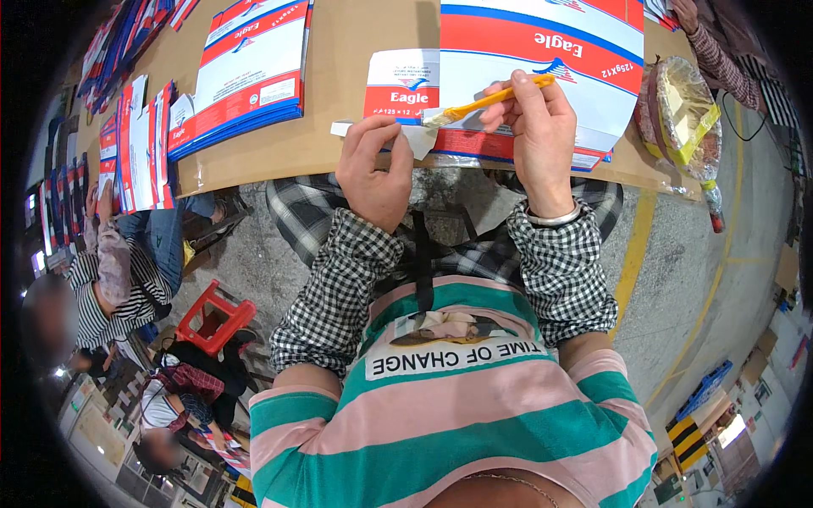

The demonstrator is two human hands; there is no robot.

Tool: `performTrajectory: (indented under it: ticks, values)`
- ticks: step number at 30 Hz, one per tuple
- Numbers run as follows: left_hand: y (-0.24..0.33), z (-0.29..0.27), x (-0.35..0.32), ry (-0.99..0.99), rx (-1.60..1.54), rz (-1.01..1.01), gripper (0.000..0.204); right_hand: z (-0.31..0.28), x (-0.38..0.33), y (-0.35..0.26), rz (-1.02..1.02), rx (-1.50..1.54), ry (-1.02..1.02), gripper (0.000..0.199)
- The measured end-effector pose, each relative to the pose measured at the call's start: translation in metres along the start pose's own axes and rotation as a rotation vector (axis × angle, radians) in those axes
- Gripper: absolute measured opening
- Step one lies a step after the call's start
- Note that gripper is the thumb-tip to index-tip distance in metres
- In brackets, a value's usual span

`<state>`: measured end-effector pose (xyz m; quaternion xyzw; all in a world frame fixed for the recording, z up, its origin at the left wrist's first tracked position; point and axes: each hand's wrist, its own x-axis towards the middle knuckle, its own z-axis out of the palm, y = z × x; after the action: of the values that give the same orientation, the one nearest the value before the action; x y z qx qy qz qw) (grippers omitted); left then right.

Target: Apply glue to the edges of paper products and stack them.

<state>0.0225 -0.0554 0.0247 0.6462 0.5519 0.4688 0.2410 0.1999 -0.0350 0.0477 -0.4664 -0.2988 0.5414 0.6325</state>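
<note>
My right hand (pixel 542 140) grips a brush with a yellow handle (pixel 495 99) between thumb and fingers. Its pale bristles meet the edge of a small carton flap (pixel 402 89) printed red, white and blue. On that flap's near white strip, the curled fingers of my left hand (pixel 373 173) pinch the cardboard; part of the pinch is hidden. The flap adjoins a large flat carton sheet (pixel 508 42) in the same colours, lying on other sheets at the table's near edge.
Flat carton stacks (pixel 246 76) lie on the brown-covered table (pixel 347 51) to the left. At the right edge stands a plastic-wrapped container (pixel 682 110) with yellow tape. Co-workers sit at left; another person's arm (pixel 716 59) reaches in at upper right. A red stool (pixel 216 317) stands behind left.
</note>
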Motion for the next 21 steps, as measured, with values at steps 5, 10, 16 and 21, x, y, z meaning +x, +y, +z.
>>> performTrajectory:
  ticks: [5, 10, 16, 21]
  values:
    - [0.0000, -0.0004, -0.0018, -0.011, 0.012, -0.031, 0.010, -0.0017, -0.0001, 0.0032, 0.020, -0.040, -0.014, 0.020]
    - [0.0000, 0.0008, -0.0024, -0.012, -0.005, -0.047, 0.011, -0.0034, 0.0021, 0.0032, 0.022, -0.038, -0.019, 0.020]
    - [-0.0004, 0.0011, -0.0027, -0.008, -0.005, -0.051, 0.012, -0.0065, 0.0030, 0.0016, 0.039, -0.044, -0.041, 0.020]
    - [-0.0014, 0.0021, -0.0026, -0.011, -0.013, -0.066, 0.012, -0.0091, 0.0033, 0.0028, 0.020, -0.038, -0.071, 0.018]
